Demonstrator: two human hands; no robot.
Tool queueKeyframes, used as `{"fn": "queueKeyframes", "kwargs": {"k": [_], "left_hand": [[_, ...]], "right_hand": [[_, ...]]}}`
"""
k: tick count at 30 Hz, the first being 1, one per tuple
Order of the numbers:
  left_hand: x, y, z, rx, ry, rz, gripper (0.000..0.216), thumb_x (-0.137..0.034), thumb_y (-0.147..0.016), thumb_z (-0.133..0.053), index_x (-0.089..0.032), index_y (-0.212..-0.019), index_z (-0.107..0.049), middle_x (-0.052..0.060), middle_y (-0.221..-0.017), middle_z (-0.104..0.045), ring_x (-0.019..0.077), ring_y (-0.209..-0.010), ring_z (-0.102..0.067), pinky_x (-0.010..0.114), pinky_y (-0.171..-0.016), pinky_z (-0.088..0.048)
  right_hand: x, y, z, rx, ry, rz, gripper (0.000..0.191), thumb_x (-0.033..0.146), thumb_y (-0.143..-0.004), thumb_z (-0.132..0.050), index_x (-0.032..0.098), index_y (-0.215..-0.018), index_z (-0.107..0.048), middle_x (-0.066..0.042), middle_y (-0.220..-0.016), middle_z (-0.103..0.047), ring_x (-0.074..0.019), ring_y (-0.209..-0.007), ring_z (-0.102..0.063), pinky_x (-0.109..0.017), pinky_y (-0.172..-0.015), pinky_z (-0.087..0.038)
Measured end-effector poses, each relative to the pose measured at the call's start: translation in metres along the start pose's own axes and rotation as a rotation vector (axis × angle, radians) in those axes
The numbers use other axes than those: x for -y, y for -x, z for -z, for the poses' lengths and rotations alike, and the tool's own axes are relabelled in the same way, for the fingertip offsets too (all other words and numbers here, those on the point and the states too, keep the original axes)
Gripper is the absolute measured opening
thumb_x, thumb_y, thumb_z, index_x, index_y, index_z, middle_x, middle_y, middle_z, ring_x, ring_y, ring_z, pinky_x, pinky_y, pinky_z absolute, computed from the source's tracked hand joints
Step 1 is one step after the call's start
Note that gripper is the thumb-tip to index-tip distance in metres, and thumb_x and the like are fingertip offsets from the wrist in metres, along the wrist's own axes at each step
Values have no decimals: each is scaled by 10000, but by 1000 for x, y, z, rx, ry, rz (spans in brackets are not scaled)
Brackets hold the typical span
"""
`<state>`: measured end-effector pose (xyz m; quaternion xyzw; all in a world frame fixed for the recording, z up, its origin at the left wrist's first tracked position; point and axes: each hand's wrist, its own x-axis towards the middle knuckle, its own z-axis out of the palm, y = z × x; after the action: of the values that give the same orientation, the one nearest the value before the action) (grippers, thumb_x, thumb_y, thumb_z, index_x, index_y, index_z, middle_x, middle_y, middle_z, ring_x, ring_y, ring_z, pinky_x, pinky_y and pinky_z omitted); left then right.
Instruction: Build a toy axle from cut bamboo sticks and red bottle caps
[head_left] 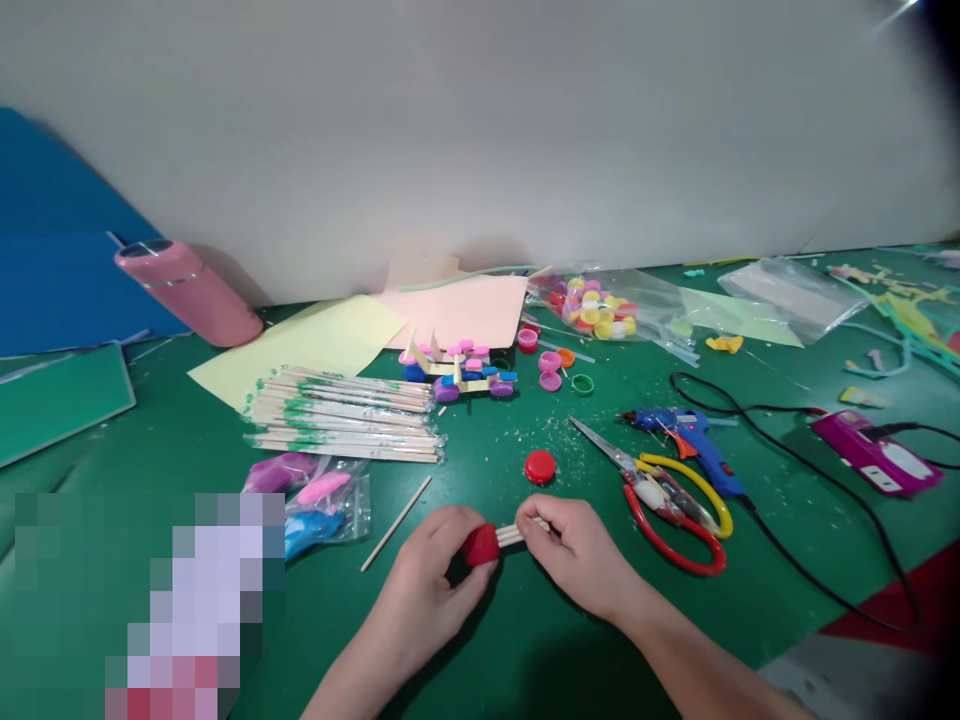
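In the middle foreground, my left hand (pixel 442 560) pinches a red bottle cap (pixel 481 544) between thumb and fingers. Several short wooden sticks (pixel 511 535) lie side by side, with one end against the cap. Around their other end the fingers of my right hand (pixel 566 545) are closed. Just beyond my hands a second red cap (pixel 540 466) rests on the green tabletop. One loose wooden stick (pixel 396 524) lies left of my left hand. To the right of my right hand are scissors (pixel 679 515) with red and yellow handles, and a blue glue gun (pixel 686 435).
Wrapped chopsticks (pixel 345 420) are piled at left, above bagged colored clay (pixel 322 495). Small craft-stick cars (pixel 457 370) stand behind, near a bag of colored caps (pixel 592 305). A pink tumbler (pixel 191 290) leans at far left. A black cord (pixel 832 490) loops toward a purple power strip (pixel 874 455).
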<state>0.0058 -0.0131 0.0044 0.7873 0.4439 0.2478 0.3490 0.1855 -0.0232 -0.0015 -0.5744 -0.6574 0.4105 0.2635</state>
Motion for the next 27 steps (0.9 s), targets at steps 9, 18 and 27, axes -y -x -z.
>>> {"fn": "queueKeyframes", "kwargs": {"k": [9, 18, 27], "left_hand": [[-3, -1, 1, -1, -10, 9, 145, -100, -737, -498, -185, -840, -554, 44, -793, -607, 168, -738, -567, 275, -671, -465], [-2, -1, 1, 13, -2, 11, 136, -101, -747, -494, -174, -847, -549, 47, -806, -598, 165, -746, -559, 275, -681, -456], [-1, -1, 0, 9, 0, 6, 138, -105, -750, -497, -169, -860, -548, 54, -817, -601, 169, -763, -562, 280, -696, -456]], "right_hand": [[0, -1, 1, -1, 9, 4, 211, 247, -837, -408, 181, -674, -524, 42, -541, -445, -88, -469, -371, -192, -471, -286], [1, 0, 1, 5, 2, 0, 211, 252, -842, -399, 185, -676, -510, 45, -539, -416, -89, -463, -357, -195, -464, -280], [0, 1, 1, 4, -5, -1, 210, 252, -840, -405, 186, -669, -510, 47, -546, -422, -88, -467, -361, -192, -464, -280]]}}
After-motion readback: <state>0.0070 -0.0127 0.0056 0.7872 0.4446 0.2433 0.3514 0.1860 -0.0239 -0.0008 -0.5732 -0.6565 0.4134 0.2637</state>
